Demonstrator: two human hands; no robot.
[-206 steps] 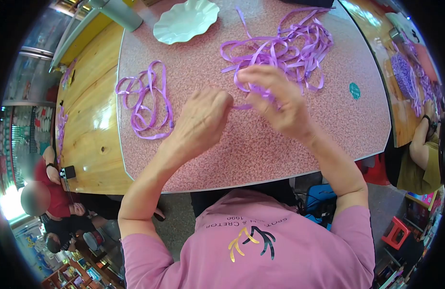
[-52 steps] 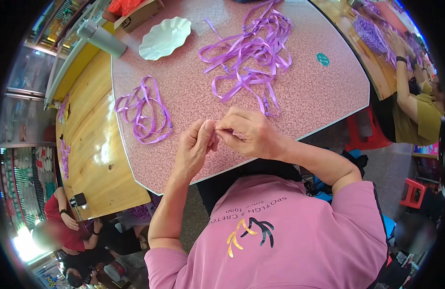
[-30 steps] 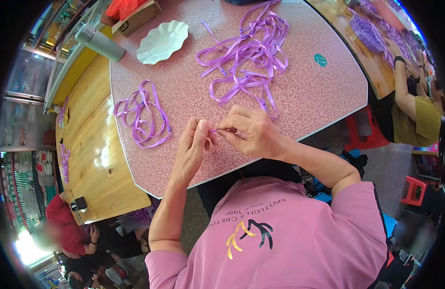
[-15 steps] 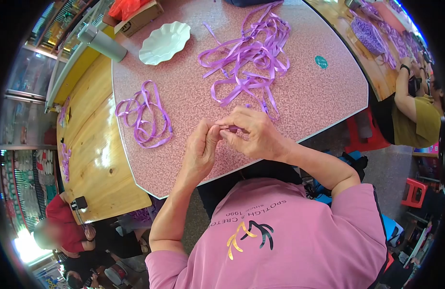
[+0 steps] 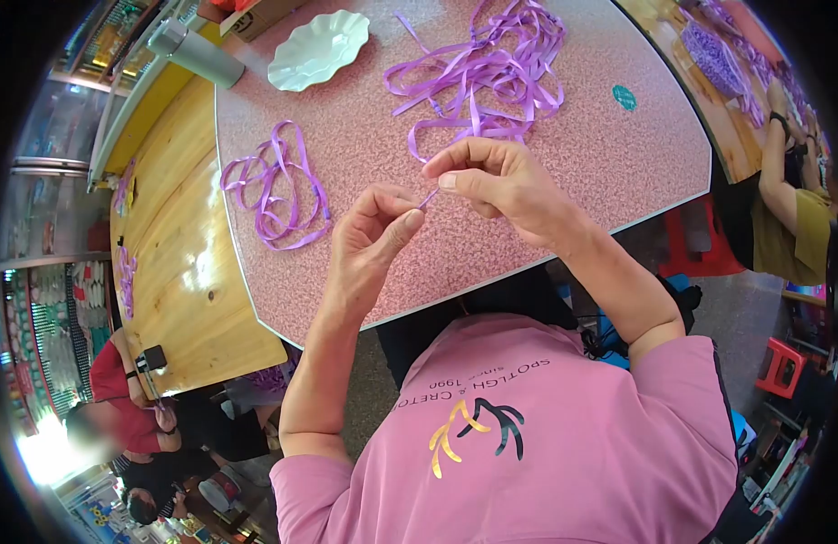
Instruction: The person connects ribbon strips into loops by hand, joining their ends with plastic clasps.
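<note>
Near the table's front edge, my left hand [image 5: 373, 240] pinches one end of a short piece of purple ribbon [image 5: 429, 198]. My right hand [image 5: 505, 186], up and to the right, is closed on the ribbon's other end, so it stretches between the two hands. Beyond my right hand lies a tangled pile of purple ribbons [image 5: 500, 68]. A smaller looped purple ribbon [image 5: 278, 195] rests on the left part of the pink speckled table [image 5: 364, 136].
A white scalloped dish [image 5: 319, 53], a grey bottle [image 5: 197, 54] and a cardboard box [image 5: 260, 16] stand at the back left. A wooden table [image 5: 179, 272] adjoins at left. People [image 5: 129, 394] sit at left; another person [image 5: 790, 199] works at right.
My hands have moved slightly apart, my right hand up and away from my left, and the purple ribbon now shows between them. The table view has shifted slightly.
</note>
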